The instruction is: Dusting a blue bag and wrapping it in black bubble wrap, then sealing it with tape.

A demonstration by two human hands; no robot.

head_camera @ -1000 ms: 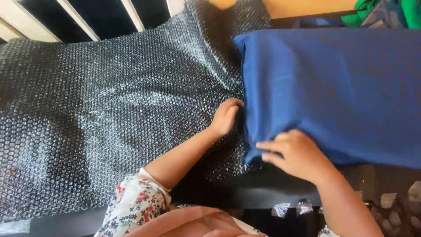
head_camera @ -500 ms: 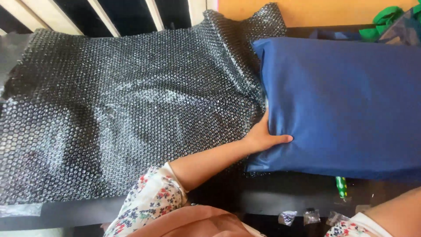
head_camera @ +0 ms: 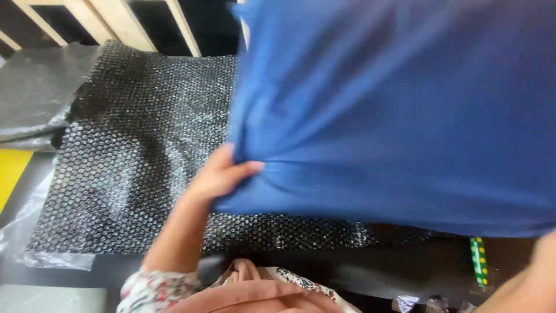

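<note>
A large blue cushion [head_camera: 399, 110] fills the upper right of the head view, lifted and blurred. My left hand [head_camera: 217, 174] grips its lower left corner, thumb on top of the fabric. Under and left of it, a sheet of bubble wrap [head_camera: 133, 156] lies spread on the dark table [head_camera: 359, 272]. My right forearm [head_camera: 521, 287] rises from the bottom right corner toward the cushion's lower right edge. The right hand itself is hidden at the frame's edge behind the cushion.
Pale wooden slats [head_camera: 110, 14] run across the top left. A grey folded sheet [head_camera: 32, 87] lies at the far left above a yellow patch [head_camera: 8, 174]. Clear plastic film [head_camera: 23, 232] lies by the bubble wrap's left edge. A green-and-yellow dotted stick [head_camera: 478, 261] lies under the cushion.
The cushion has come up off the table toward the camera and leftward over the bubble wrap. My left hand went from resting on its edge to gripping its corner.
</note>
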